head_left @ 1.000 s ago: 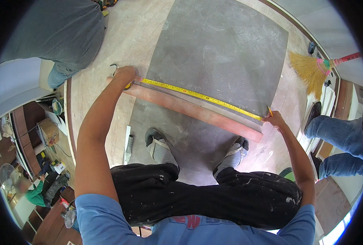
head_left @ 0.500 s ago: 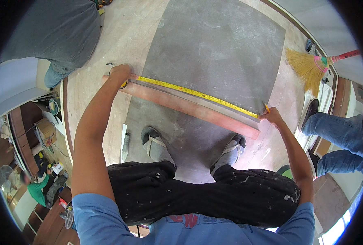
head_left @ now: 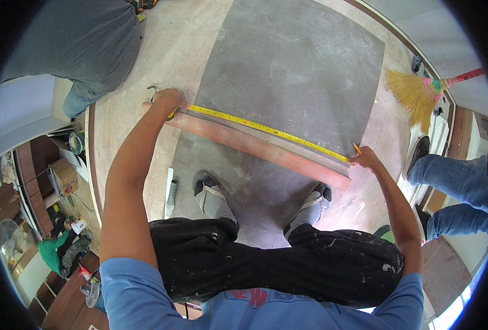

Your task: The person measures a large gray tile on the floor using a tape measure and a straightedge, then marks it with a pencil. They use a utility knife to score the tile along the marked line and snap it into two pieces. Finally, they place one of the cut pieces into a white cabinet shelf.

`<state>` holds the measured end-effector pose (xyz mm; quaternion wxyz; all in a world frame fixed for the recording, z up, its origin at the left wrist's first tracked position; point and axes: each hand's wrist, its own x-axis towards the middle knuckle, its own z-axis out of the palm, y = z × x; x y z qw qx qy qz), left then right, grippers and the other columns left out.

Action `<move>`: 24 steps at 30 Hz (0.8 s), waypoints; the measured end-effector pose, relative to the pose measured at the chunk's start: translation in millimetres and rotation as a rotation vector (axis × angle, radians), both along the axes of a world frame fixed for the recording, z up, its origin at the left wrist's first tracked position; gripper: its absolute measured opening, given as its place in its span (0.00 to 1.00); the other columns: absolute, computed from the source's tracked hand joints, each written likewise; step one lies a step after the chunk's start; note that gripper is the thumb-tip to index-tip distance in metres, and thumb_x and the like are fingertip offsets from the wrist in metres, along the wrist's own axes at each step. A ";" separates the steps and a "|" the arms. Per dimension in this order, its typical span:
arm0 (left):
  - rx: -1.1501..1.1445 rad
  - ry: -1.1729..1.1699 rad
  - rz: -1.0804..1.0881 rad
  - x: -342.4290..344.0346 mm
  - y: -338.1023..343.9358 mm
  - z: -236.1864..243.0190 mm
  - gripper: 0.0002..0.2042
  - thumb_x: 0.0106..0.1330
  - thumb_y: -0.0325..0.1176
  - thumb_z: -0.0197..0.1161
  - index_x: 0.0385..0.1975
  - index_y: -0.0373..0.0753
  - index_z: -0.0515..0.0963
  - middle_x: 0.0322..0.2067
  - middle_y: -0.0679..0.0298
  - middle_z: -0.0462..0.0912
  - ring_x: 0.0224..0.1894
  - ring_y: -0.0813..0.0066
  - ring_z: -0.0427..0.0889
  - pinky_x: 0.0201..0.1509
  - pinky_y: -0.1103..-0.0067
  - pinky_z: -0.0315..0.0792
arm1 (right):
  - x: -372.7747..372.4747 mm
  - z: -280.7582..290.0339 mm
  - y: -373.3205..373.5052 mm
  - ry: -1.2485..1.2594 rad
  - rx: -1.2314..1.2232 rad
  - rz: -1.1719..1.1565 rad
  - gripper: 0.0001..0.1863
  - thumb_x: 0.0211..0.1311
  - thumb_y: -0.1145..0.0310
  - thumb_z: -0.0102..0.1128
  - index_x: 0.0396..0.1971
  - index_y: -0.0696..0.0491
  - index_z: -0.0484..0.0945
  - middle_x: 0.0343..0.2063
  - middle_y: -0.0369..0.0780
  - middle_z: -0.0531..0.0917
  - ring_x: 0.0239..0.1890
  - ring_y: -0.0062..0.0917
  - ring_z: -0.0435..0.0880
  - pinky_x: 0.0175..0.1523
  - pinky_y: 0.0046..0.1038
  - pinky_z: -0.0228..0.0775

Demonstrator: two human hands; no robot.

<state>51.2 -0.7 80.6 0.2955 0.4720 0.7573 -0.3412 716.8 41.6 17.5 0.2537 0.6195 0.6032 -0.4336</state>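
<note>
Yellow metal tape measure (head_left: pixel 269 130), its blade drawn out straight, runs slantwise in front of the person from upper left to lower right, along the far side of a long, narrow, reddish-brown board (head_left: pixel 255 147). Whether the blade touches that board along its whole length, I cannot tell. The left hand (head_left: pixel 168 100) is closed at the blade's left end, around the measure's case, of which only a small yellow-and-dark part shows below the palm; a thin, dark, curved hook (head_left: pixel 152 89) sticks up just beside the knuckles. The right hand (head_left: pixel 366 158) has its fingertips together on the blade's other end, near the board's right end, and a slim orange pencil (head_left: pixel 356 149) juts up from the same fingers — its tip over the large, dark grey, dusty sheet (head_left: pixel 293 66).

Board and blade cross this sheet, which lies on a pale, wood-toned floor (head_left: pixel 167 49). The person's feet, in grey socks and strapped sandals, rest on the grey surface on the near side of the board. Left of them lie a narrow white strip (head_left: pixel 168 190) and a slim grey tool (head_left: pixel 171 199). On the right — well apart from the hand — is a straw broom (head_left: pixel 414 99) with a red handle, near another person's blue-jeaned legs (head_left: pixel 447 179).
</note>
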 end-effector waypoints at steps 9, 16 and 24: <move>0.029 -0.014 -0.075 -3.3 -3.1 -5.1 0.31 0.56 0.58 0.72 0.47 0.36 0.82 0.48 0.51 0.85 0.52 0.54 0.85 0.56 0.61 0.76 | 3.6 -3.1 -3.9 0.018 0.022 0.004 0.17 0.44 0.57 0.79 0.23 0.57 0.86 0.20 0.39 0.86 0.23 0.25 0.85 0.31 0.29 0.75; 0.025 0.002 -0.110 -5.5 -5.0 -6.0 0.29 0.56 0.58 0.71 0.46 0.37 0.84 0.46 0.55 0.87 0.52 0.59 0.85 0.54 0.67 0.77 | 1.4 2.0 -5.6 0.036 0.040 -0.018 0.17 0.45 0.59 0.80 0.25 0.58 0.87 0.20 0.39 0.86 0.22 0.24 0.84 0.31 0.29 0.73; 0.051 -0.007 -0.090 4.4 -0.8 -0.9 0.31 0.56 0.59 0.71 0.47 0.37 0.83 0.47 0.54 0.86 0.52 0.57 0.85 0.55 0.66 0.76 | 16.7 -10.4 -5.0 0.016 0.028 -0.036 0.17 0.44 0.60 0.81 0.23 0.59 0.86 0.21 0.40 0.87 0.21 0.24 0.84 0.30 0.28 0.74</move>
